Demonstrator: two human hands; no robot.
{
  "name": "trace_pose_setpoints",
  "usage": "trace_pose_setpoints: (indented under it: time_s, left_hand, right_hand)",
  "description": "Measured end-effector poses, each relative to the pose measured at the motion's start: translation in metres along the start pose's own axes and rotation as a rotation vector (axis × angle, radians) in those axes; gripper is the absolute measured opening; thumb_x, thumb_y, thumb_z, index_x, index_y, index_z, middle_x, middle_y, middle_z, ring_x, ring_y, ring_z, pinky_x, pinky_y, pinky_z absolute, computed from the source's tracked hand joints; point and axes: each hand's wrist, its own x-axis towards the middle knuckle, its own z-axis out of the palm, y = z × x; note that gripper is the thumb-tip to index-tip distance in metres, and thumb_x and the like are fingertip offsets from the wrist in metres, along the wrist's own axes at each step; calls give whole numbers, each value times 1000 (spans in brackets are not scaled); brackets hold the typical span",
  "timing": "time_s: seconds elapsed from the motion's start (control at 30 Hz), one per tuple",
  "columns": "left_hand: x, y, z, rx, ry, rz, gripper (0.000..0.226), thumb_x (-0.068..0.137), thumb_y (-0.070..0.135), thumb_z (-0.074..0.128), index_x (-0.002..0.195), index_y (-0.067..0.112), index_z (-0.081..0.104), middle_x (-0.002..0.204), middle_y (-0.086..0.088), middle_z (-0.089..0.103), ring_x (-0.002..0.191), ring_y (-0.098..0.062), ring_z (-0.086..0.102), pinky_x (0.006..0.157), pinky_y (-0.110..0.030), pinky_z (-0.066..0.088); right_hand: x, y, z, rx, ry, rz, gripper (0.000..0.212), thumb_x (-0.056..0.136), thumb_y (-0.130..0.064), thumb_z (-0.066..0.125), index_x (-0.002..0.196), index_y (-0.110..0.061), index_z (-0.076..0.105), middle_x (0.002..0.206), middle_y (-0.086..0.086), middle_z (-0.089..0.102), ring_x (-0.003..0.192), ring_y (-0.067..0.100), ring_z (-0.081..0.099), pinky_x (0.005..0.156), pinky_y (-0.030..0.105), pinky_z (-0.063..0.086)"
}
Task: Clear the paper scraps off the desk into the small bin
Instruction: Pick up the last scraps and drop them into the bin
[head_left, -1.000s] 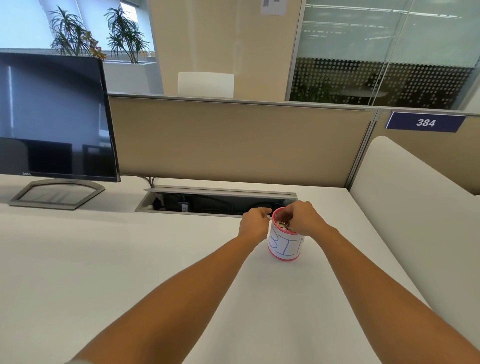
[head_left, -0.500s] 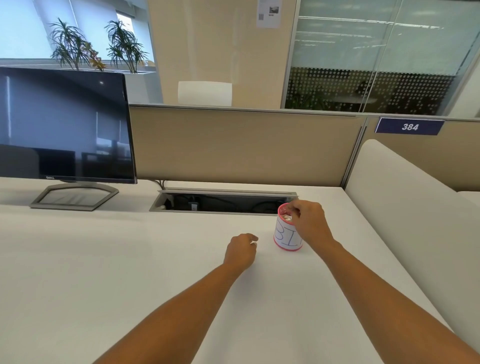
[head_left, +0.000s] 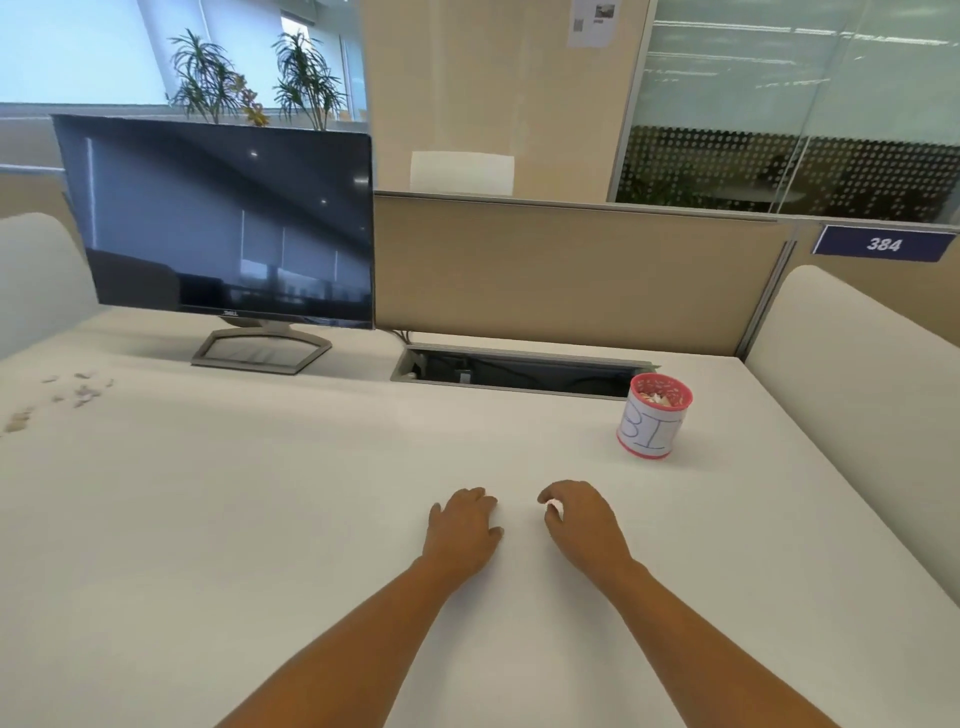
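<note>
The pink bin holds scraps; more paper scraps lie uncollected far left of it. Left hand and right hand, in front of it: fingers loosely curled, empty

Left hand: bare; on my feed I see its back, a row of rounded knuckles and the thumb on its right side.
Right hand: bare too; I see its back, the knuckles and the thumb on its left side.
Left wrist: bare, the narrowest part of that arm.
Right wrist: bare, equally narrow.
Left forearm: bare and smooth-looking, slim at the far end, broadening toward the near edge, where my picture cuts it off.
Right forearm: bare and smooth-looking, with the same taper, cut off at the near right edge.
Fine detail: too soft on my feed for me to read the skin more closely.
</note>
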Motion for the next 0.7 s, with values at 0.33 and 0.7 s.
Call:
trace_pose_setpoints:
  time_s: [0.33, 0.7]
  left_hand:
    - [-61, -126, -34, 8, 48, -59, 47, 96, 33, 40, 141, 18, 34, 154, 0, 23, 143, -13, 18, 117, -42, 14]
    - [-110, -341, -110, -196, 338, -289, 40, 96, 22, 44, 135, 14, 42, 145, 0, 41, 134, -15, 38, 110, -23, 26]
  right_hand:
    - [-5, -131, 94, 31, -165, -143, 29, 95, -19, 44, 118, -13, 60, 133, 2, 54, 126, 18, 45, 103, 26, 33]
    - [32, -302, 194, 129, -285, -258, 28, 92, -15, 47, 116, -12, 62, 134, -1, 53, 128, 15, 43, 99, 19, 31]
